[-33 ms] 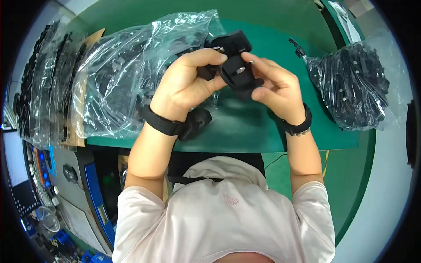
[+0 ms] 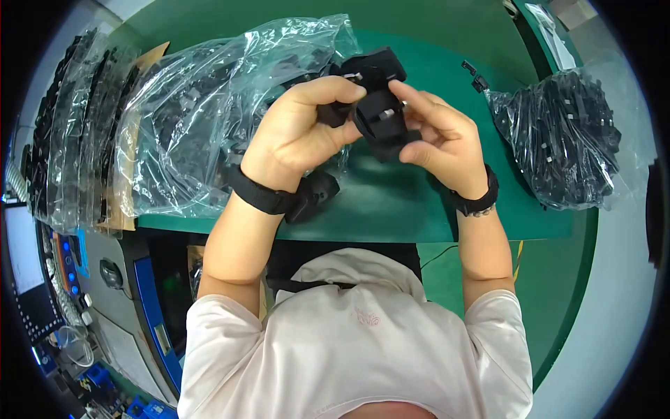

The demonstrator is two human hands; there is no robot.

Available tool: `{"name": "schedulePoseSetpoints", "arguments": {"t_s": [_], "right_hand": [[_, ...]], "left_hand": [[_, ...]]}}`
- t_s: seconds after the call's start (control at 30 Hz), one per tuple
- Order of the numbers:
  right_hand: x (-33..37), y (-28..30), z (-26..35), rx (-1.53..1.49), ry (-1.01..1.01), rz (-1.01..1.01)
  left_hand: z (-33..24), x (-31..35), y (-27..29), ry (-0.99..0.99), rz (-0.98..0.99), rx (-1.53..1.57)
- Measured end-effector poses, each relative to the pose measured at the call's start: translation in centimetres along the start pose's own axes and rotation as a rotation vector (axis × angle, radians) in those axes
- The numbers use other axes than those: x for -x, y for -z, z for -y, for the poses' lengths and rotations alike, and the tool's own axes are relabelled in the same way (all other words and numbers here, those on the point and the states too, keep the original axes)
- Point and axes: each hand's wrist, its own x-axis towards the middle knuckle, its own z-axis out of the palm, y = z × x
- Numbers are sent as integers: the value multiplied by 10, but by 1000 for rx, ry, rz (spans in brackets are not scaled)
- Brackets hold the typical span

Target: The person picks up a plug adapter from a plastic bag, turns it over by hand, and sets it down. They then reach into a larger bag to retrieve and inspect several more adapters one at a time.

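A black, block-shaped moulded plastic part (image 2: 382, 126) with a small bright metal piece on its face sits between the two hands, above the green mat (image 2: 398, 202). From it, the left hand (image 2: 300, 126) is at nine o'clock, half curled, holding the part with thumb in front and fingers partly hidden behind. The right hand (image 2: 443, 133) is at three o'clock, thumb and forefinger moderately spread, their tips gripping its right edge. At twelve o'clock, a second black blocky plastic piece (image 2: 377, 64) adjoins it; whether they are joined cannot be told. A rounded black plastic piece (image 2: 317, 192) rests on the mat between seven and eight. A large clear plastic bag (image 2: 202, 126) fills nine to ten; a bulging clear bag of black parts (image 2: 558, 133) lies at three. The pale shirt (image 2: 363, 363), at six, bears a small pinkish-red print; no writing is readable on the held part.
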Motion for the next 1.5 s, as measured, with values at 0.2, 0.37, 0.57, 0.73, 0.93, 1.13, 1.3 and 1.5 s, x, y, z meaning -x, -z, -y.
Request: {"name": "schedulePoseSetpoints", "arguments": {"t_s": [0.2, 0.37, 0.57, 0.73, 0.93, 1.13, 1.3, 1.5], "right_hand": [[-5, 2, 6, 182, 45, 17], [-7, 13, 19, 381, 326, -188], [-13, 34, 77, 844, 530, -387], [-26, 36, 86, 869, 579, -406], [-17, 22, 99, 979, 664, -543], [-16, 24, 115, 991, 680, -572], [-15, 28, 121, 1042, 628, -572], [-16, 30, 123, 1064, 587, -594]], "left_hand": [[5, -3, 5, 83, 59, 30], [12, 5, -6, -134, 12, -23], [0, 19, 4, -303, 187, 91], [-9, 23, 5, -217, 487, 314], [-19, 24, 4, -180, 539, 421], [-20, 29, 7, -198, 525, 440], [-19, 28, 7, -173, 508, 457], [-18, 25, 8, -194, 491, 425]]}}
